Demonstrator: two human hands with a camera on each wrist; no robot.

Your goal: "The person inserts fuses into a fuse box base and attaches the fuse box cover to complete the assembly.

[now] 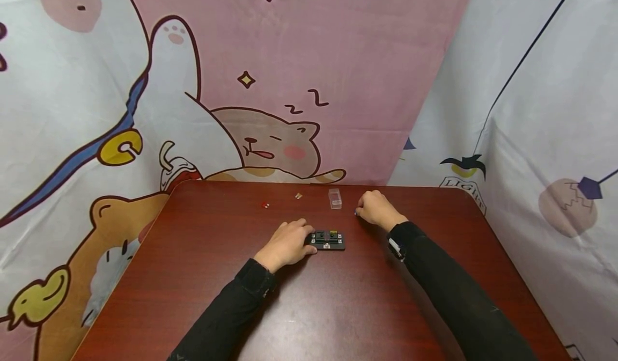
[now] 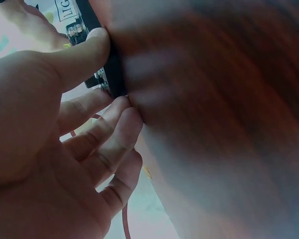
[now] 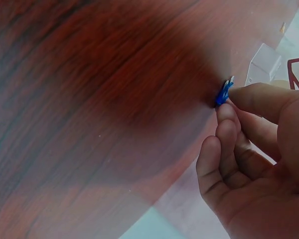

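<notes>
1. A small red piece (image 1: 265, 205) with pale parts lies on the brown table (image 1: 347, 307), beyond the left hand and near the far edge.
2. The left hand (image 1: 286, 244) pinches the left end of a black board (image 1: 327, 240), its thumb at the near corner and the other fingers at the far side; in its wrist view those fingers are loosely bent.
3. A small tan piece (image 1: 298, 196) lies farther back, between the red piece and the clear box.
4. The board lies flat on the table, its long axis running left to right, one long side facing the person — to the right of the left hand and nearer the person than the right hand. A yellow spot shows on its far side, right of centre.
5. A clear box (image 1: 335, 199) stands beyond the board, its longer side running away from the person, left of the right hand.
6. A blue piece (image 3: 223, 94) sits at the right hand's fingertips, on that hand's left side; in the right wrist view its long axis slants, with two pale prongs pointing up and rightward.
7. The right hand (image 1: 379, 210) pinches this piece between thumb and finger, the remaining fingers curled — whether the piece touches the table, I cannot tell.
</notes>
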